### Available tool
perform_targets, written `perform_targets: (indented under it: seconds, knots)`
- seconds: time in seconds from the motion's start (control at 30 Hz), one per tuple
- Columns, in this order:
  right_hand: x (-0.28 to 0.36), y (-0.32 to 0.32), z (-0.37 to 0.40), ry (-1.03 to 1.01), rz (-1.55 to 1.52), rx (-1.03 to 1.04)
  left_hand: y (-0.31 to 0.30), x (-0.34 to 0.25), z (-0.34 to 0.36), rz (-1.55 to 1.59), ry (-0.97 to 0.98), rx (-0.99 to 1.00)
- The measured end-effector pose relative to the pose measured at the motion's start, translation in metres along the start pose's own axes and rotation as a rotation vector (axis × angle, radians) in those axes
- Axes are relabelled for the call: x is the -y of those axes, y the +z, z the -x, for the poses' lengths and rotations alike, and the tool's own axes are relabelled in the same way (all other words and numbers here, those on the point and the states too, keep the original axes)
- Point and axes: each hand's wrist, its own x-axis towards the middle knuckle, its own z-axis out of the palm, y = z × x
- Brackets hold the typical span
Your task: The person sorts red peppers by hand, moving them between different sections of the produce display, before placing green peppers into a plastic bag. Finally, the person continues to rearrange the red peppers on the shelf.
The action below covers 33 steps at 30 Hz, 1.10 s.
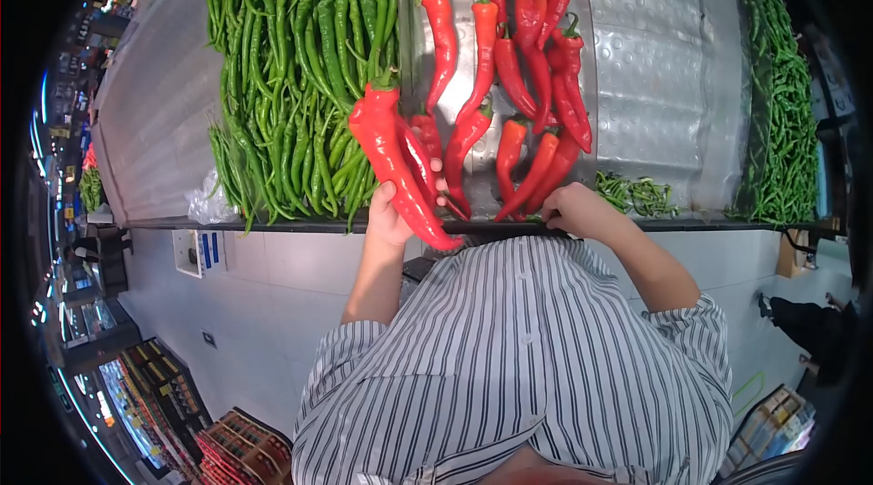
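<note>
Large red peppers (391, 153) are held upright in my left hand (393, 212), its thumb on the front pepper and its fingertips showing on the right side. They overlap the lower edge of the long green peppers (300, 76). More red peppers (485, 40) lie spread over the metal tray to the right. My right hand (575, 210) rests at the counter's front edge, just beside the lower ends of the red peppers (559, 167). Its fingers are curled, and what they hold, if anything, is hidden.
Small green peppers (634, 194) lie in a pile right of my right hand. A crumpled plastic bag (211, 201) sits at the left front. More green peppers (782, 121) line the far right. A person in dark clothes (805, 326) is at the lower right.
</note>
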Motion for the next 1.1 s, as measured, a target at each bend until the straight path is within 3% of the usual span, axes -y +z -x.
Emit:
perform_targets:
  seconds: [0.13, 0.2, 0.27, 0.37, 0.43, 0.47, 0.53, 0.67, 0.73, 0.9, 1.1]
  knots:
    - [0.012, -0.039, 0.053, -0.031, -0.078, -0.242, 0.003, -0.004, 0.006, -0.011, 0.021, -0.015]
    - [0.008, -0.06, 0.094, 0.225, -0.235, -0.408, 0.004, -0.008, 0.011, -0.057, 0.03, -0.042]
    - [-0.002, -0.066, 0.115, 0.372, 0.153, -0.722, 0.003, -0.008, 0.015, -0.098, 0.033, -0.068]
    - [-0.009, -0.058, 0.1, 0.278, 0.306, -0.798, 0.002, -0.007, 0.016, -0.067, 0.035, -0.055]
    - [0.015, -0.038, 0.064, 0.119, -0.178, -0.607, 0.003, -0.006, 0.014, -0.08, 0.024, -0.054]
    - [0.027, -0.027, 0.043, 0.024, -0.242, -0.476, 0.004, -0.006, 0.012, -0.078, 0.014, -0.054]
    - [0.042, -0.002, -0.002, -0.183, 0.026, -0.331, 0.007, -0.005, 0.008, -0.103, 0.012, -0.043]
    - [0.053, 0.048, -0.088, -0.262, 0.305, -0.191, 0.007, -0.002, 0.005, -0.065, 0.008, 0.034]
    - [0.06, 0.066, -0.116, -0.283, 0.459, -0.154, 0.008, -0.001, 0.01, -0.125, 0.014, -0.025]
    - [0.092, 0.072, -0.142, -0.19, 0.473, -0.005, 0.019, 0.007, 0.021, -0.166, 0.052, -0.116]
    - [0.097, 0.066, -0.146, -0.07, 0.415, -0.004, 0.014, 0.008, 0.037, -0.168, 0.058, -0.13]
